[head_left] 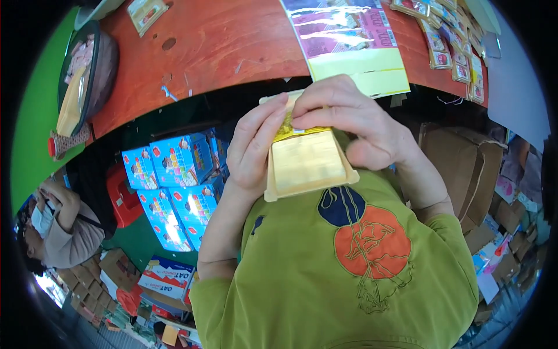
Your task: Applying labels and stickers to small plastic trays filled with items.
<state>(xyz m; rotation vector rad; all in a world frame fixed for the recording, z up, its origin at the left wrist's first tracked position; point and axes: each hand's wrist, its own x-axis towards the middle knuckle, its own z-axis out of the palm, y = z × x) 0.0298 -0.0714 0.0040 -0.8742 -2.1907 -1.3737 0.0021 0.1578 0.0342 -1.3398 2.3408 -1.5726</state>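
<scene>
A pale cream shallow tray (308, 160) with raised corners is held up in front of my chest, tilted toward me. My left hand (250, 139) is closed on its left edge, thumb side hidden. A shiny yellow packet (286, 131) lies across the tray's far part. Bent over that packet is my right hand (354, 113), its fingers pressed together on the yellow film. The fingers hide much of the packet. Just beyond my hands, a glossy purple and yellow-green printed sheet (360, 64) hangs over the table edge.
On the red table (221, 43) are several small flat packs (444, 46) at right and one pack (145, 14) at far left. A dark basket (104, 70) stands left. Blue boxes (180, 163), a cardboard carton (459, 163) and another person (75, 232) are below.
</scene>
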